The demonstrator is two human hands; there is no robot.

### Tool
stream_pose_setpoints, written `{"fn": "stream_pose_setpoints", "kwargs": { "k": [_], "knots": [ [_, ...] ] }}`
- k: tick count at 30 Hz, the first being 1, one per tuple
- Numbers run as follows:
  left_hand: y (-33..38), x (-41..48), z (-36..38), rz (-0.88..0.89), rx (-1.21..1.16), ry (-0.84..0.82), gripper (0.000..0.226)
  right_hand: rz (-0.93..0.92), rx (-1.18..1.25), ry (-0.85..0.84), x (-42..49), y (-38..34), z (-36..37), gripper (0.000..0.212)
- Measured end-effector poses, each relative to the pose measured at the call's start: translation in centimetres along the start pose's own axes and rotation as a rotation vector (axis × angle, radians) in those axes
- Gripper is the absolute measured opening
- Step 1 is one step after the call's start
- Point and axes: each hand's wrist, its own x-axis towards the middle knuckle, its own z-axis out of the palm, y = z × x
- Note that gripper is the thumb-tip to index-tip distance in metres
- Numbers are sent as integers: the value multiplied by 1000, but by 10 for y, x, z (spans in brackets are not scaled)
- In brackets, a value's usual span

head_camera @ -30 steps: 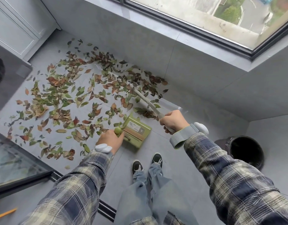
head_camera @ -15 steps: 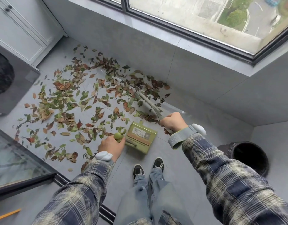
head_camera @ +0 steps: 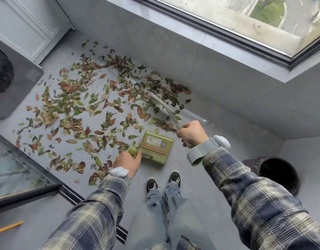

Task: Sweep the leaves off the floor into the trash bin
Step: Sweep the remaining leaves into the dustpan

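Green and brown leaves (head_camera: pixel 79 105) lie scattered over the grey floor from the cabinet to the wall under the window. My right hand (head_camera: pixel 191 133) grips the pale broom handle (head_camera: pixel 166 110), whose far end reaches into the leaves by the wall. My left hand (head_camera: pixel 127 160) holds the round green handle top of the olive dustpan (head_camera: pixel 158 147), which stands on the floor just in front of my shoes. The dark round trash bin (head_camera: pixel 278 173) stands at the right, behind my right forearm.
A white cabinet (head_camera: pixel 29 27) stands at the upper left with a dark round object (head_camera: pixel 0 73) beside it. A glass door with a black frame (head_camera: pixel 25 193) lies at the lower left. The grey wall under the window (head_camera: pixel 173 56) bounds the leaves.
The broom's far end has drawn back along the wall toward the dustpan. Both hands keep their holds, and the view has shifted slightly.
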Motion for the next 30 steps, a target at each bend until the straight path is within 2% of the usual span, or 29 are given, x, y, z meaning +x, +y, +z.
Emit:
{"fn": "stream_pose_setpoints", "kwargs": {
  "k": [5,10,15,19,24,30],
  "knots": [
    [14,9,7,-23,-9,-133,52,4,-78,-25,5,-4,-2,11],
    [35,22,10,-28,85,-15,48,76,-70,-47,11,-2,10,20],
    [41,36,6,32,111,12,47,168,-112,-152,18,-2,25,25],
    [40,43,2,56,104,27,45,207,-169,-229,23,-16,31,10],
    [40,51,-6,83,81,1,45,283,-134,-302,34,-22,38,8],
    [33,63,-11,105,92,29,44,193,-117,-171,41,-40,23,5]
  ]
}}
